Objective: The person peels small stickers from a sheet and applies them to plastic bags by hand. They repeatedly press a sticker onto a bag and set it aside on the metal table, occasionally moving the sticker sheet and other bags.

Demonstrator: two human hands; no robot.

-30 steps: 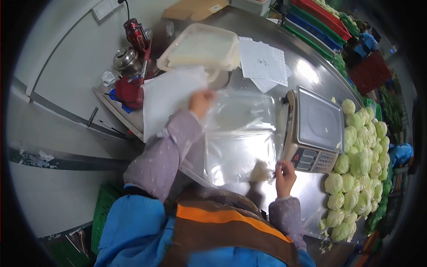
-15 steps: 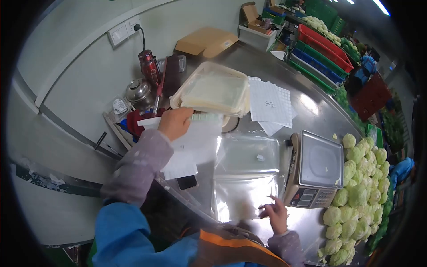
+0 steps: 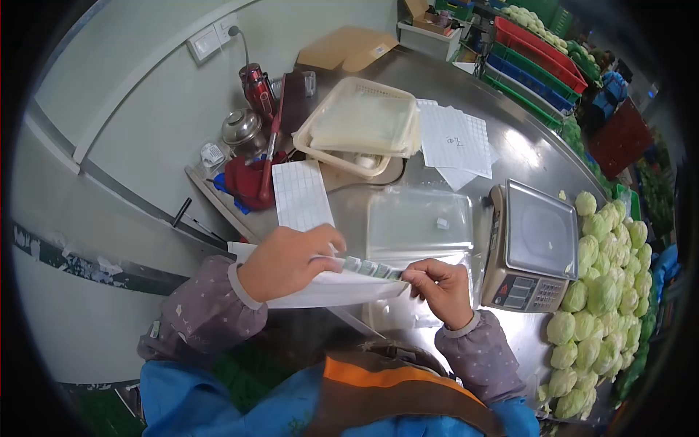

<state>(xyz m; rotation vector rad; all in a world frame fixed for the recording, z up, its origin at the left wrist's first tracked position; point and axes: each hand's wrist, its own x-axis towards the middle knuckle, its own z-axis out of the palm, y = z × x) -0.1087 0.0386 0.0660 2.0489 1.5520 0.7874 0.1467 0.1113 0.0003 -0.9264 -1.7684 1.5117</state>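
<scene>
Near my body, my left hand grips a white label sheet by its upper edge, where a row of small greenish labels shows. At the right end of that sheet, my right hand pinches its corner. Clear plastic bags lie flat on the metal table just beyond, with a small white label on them. Another gridded sheet rests behind my left hand. Farther back stands a cream plastic basket holding a stack of clear bags.
A weighing scale stands on the right, beside piled cabbages. More label sheets lie beyond the bags. At the back left are a red bottle, a metal pot and cardboard. Stacked crates stand at the back right.
My left hand has drawn the label sheet toward my body and lifted it. My right hand has left the plastic bags and taken hold of the sheet's right end. The view has shifted slightly.
</scene>
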